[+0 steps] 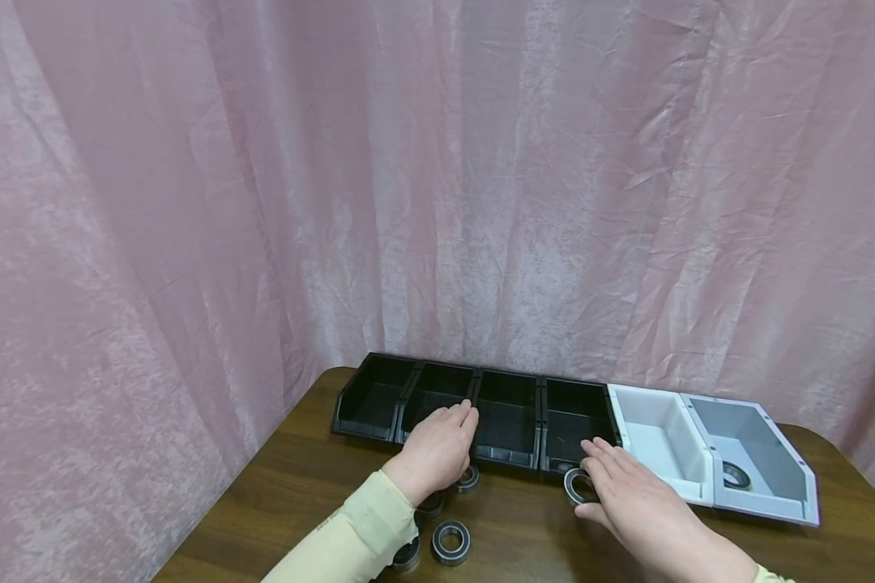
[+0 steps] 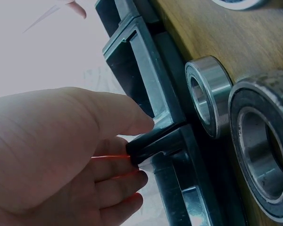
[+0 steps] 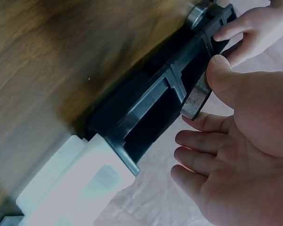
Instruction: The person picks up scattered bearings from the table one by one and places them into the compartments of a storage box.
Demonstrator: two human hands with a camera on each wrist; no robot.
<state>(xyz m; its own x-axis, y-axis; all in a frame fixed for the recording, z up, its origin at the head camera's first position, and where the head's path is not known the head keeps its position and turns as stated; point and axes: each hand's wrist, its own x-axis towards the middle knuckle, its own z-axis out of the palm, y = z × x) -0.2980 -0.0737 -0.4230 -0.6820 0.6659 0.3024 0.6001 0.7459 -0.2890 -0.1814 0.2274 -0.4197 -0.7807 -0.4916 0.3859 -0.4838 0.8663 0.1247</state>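
Sleeve (image 1: 353,530), pale yellow, soft-creased cloth, nearest cam at approx 6 o'clock (clock as per head view), cuff loose round L wrist. L hand (image 1: 439,444) up at 1 o'clock from it, over the 2nd/3rd of 4 black bins (image 1: 506,413): smooth moulded plastic, slight sheen, sloped sides, low front lips. L thumb + forefinger close together at the bins' front corner, other fingers lightly bent; can't tell if they actually pinch the wall. R hand (image 1: 638,490) at approx 4 o'clock of view: thumb & forefinger nipped on a ring bearing (image 3: 196,98), bright steel outer band, dark flat face; remaining fingers fairly straight, spread a bit. Held brg sits at R hand's 9 o'clock, near front edge of 4th black bin, its band edge-on in R wrist view. Loose bearings (image 1: 450,559), at least 4, at L hand's 4 to 7 o'clock: thick steel rings, dark seals, round bores, on table (image 1: 277,502), brown wood grain, satin, rounded far corners. White bin (image 1: 659,441), glossy, at R hand's 1 o'clock; grey bin (image 1: 771,486) adjoining, approx 3 o'clock, w/ another bearing (image 1: 738,485) inside. Curtain (image 1: 437,202) behind, 9 thru 3 o'clock: pink, crushed-velvet look, vert. folds, shiny creases.
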